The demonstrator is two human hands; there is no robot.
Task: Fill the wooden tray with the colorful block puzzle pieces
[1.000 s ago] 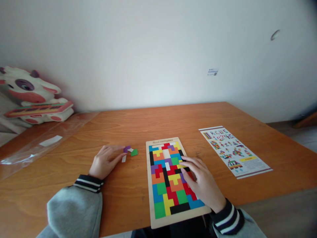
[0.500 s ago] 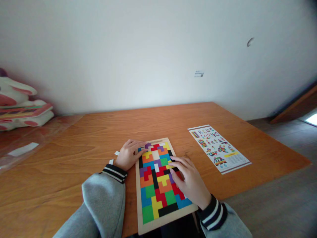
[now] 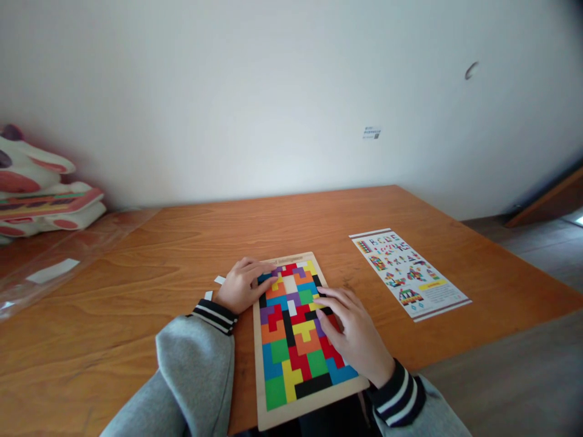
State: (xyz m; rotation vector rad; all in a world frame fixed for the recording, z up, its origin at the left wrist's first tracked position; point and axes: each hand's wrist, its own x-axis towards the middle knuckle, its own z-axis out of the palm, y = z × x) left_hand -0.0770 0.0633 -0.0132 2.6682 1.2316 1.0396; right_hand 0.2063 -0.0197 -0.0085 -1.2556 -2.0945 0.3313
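A wooden tray puzzle (image 3: 260, 388) lies near the table's front edge, filled with flat blocks in red, yellow, green, blue, orange, purple and black. Pale gaps show among the blocks, in the upper part and near the middle. My left hand (image 3: 241, 284) rests over the tray's upper left corner, fingers stretched out over the blocks and thumb apart. Across from it, my right hand (image 3: 357, 334) lies over the right side, fingers spread on the blocks around a black piece (image 3: 311, 315). Neither hand shows anything held; some blocks are hidden under the fingers.
On the right of the wooden table (image 3: 191, 237) lies a printed pattern sheet (image 3: 407, 273). A clear plastic bag (image 3: 102, 243) with a white label (image 3: 53, 271) is at the left, near an animal-shaped toy keyboard (image 3: 50, 206). Small white scraps (image 3: 208, 295) sit beside my left wrist.
The view has shifted slightly, so everything appears a little further right. Both hands stay at almost the same places on the puzzle, with no block clearly moved.
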